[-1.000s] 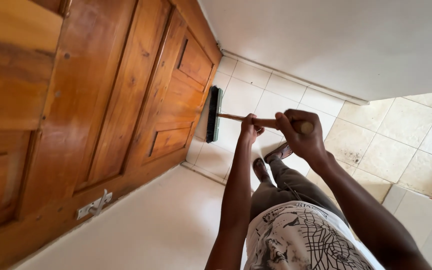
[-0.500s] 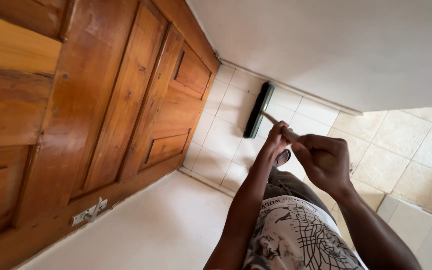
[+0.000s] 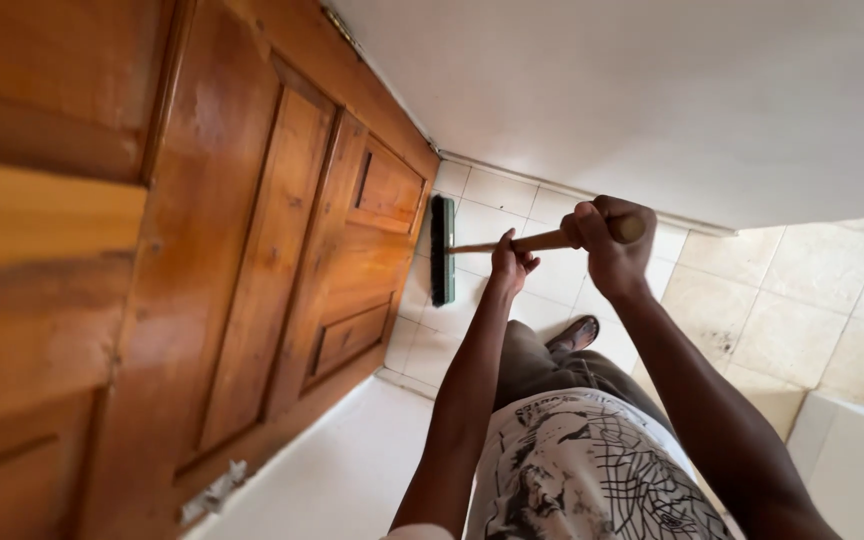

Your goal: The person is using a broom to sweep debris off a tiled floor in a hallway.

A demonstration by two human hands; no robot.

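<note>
gripping the wooden handle (image 3: 512,243) of a push broom, both hands are closed around it: the left hand (image 3: 508,262) lower down toward the head, the right hand (image 3: 607,238) wrapped over the top end, a bare stretch of handle showing between them. the broom's dark brush head (image 3: 441,250) rests on the pale tiled floor (image 3: 552,285), lying parallel to the foot of the wooden door (image 3: 252,260) and just beside it, with a narrow strip of tile visible between bristles and door. the handle runs from the head back toward the person, roughly level across the view. below the hands are the person's grey-brown trousers (image 3: 532,365), a brown shoe (image 3: 574,335) planted on the tiles, and a white shirt with a dark line print (image 3: 582,470). the panelled door fills the left side; a small metal latch (image 3: 214,493) sits low on its edge. a white wall (image 3: 652,90) meets the tiles beyond the broom, and the tiles further right look yellower and stained (image 3: 802,300)
</note>
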